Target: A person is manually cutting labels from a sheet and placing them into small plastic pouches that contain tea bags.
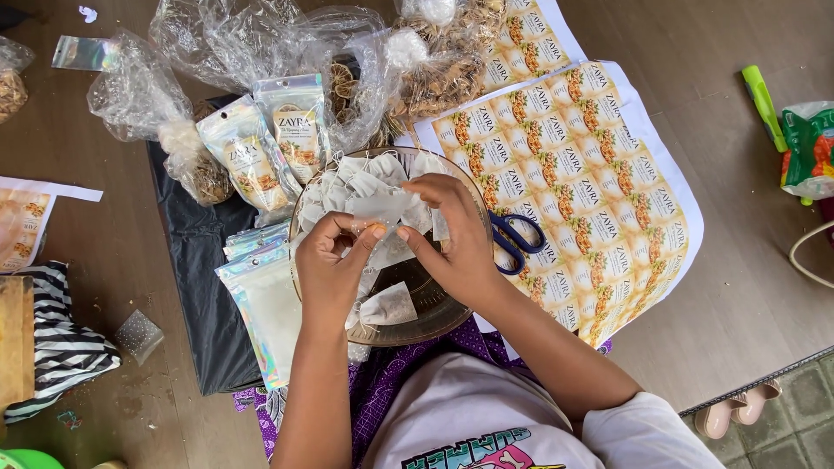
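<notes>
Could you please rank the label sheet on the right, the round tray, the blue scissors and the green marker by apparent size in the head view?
1. label sheet
2. round tray
3. blue scissors and green marker: look alike, and the scissors are partly hidden.

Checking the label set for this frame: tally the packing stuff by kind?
Filled printed pouches: 2
Sticker sheets: 3
Scissors: 1
Round trays: 1
Green markers: 1
Total: 8
Both hands, left and right, pinch one white tea bag; the bags in the tray overlap too much to count.
</notes>
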